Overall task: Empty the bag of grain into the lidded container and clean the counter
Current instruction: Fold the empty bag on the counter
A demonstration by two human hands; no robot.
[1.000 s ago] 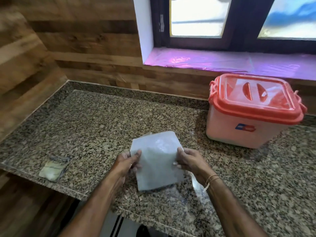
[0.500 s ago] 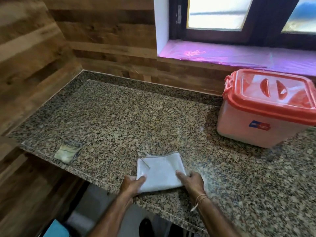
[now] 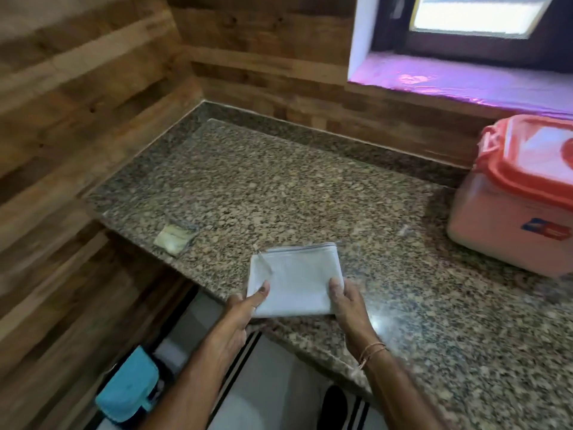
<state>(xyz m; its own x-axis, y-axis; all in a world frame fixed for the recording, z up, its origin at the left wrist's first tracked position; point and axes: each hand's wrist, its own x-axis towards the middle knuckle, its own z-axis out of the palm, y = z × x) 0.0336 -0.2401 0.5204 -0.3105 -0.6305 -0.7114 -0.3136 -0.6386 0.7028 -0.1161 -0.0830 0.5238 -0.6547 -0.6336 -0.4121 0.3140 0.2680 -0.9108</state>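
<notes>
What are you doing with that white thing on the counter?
A person is pressing a folded white cloth flat near the front edge of the speckled stone counter. The left hand holds its left corner and the right hand holds its right corner. A small crumpled clear bag lies off to the left. The container with the red lid sits shut on the right.
</notes>
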